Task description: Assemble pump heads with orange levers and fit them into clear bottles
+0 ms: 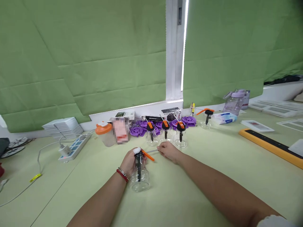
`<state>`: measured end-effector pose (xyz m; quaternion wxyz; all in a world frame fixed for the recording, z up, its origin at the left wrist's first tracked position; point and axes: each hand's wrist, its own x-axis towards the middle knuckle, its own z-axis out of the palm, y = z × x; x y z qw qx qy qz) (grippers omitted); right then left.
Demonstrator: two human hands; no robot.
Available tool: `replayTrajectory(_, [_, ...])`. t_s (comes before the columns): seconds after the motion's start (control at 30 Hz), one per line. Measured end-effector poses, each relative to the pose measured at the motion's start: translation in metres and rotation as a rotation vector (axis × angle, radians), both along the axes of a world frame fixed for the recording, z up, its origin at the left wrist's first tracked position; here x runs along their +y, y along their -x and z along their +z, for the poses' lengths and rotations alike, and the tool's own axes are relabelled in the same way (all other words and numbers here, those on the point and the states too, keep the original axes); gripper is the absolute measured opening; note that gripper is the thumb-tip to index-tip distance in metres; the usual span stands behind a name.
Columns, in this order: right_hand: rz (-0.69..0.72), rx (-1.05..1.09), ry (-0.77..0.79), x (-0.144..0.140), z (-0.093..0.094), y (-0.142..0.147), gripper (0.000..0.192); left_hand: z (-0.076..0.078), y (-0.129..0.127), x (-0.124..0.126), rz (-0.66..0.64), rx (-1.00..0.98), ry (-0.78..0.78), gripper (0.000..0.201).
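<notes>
My left hand (129, 162) is wrapped around the neck of a clear bottle (139, 184) with a black top and a black part hanging inside. The bottle is tilted, and its orange lever (148, 155) sticks out to the right. A thin metal rod (151, 151) runs from the top toward my right hand (168, 151), whose fingers are pinched on its far end. Behind my hands stand three similar bottles (181, 140) with black and orange tops and angled metal rods. One more such bottle (206, 121) is farther right, its lever pointing left.
Along the wall lie purple plastic parts (137, 131), boxes (171, 113) and a yellow-handled tool (193, 108). An orange-lidded cup (104, 136) stands left of them. A power strip (75, 147) with cables is at left. At right are a wipes pack (224, 118), a purple jug (234, 104) and an orange-black bar (270, 147).
</notes>
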<state>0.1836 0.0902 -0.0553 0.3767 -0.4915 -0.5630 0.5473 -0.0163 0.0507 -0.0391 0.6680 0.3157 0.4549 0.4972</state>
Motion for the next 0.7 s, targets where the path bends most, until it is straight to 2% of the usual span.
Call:
replayTrajectory(0.17, [-0.004, -0.045, -0.062, 0.003, -0.002, -0.005, 0.007, 0.006, -0.001, -0.001, 0.027, -0.028, 0.039, 0.014])
replayTrajectory(0.27, [-0.005, -0.131, -0.137, 0.004, -0.003, -0.008, 0.004, 0.009, 0.000, -0.001, 0.126, -0.062, 0.028, 0.012])
replayTrajectory(0.43, [0.098, -0.279, -0.293, 0.000, 0.002, -0.005, 0.013, 0.012, 0.001, 0.000, 0.318, -0.098, -0.006, 0.012])
replayTrajectory(0.7, [0.140, -0.306, -0.285, 0.004, -0.004, -0.003, 0.015, 0.015, 0.001, 0.000, 0.348, -0.123, 0.016, 0.009])
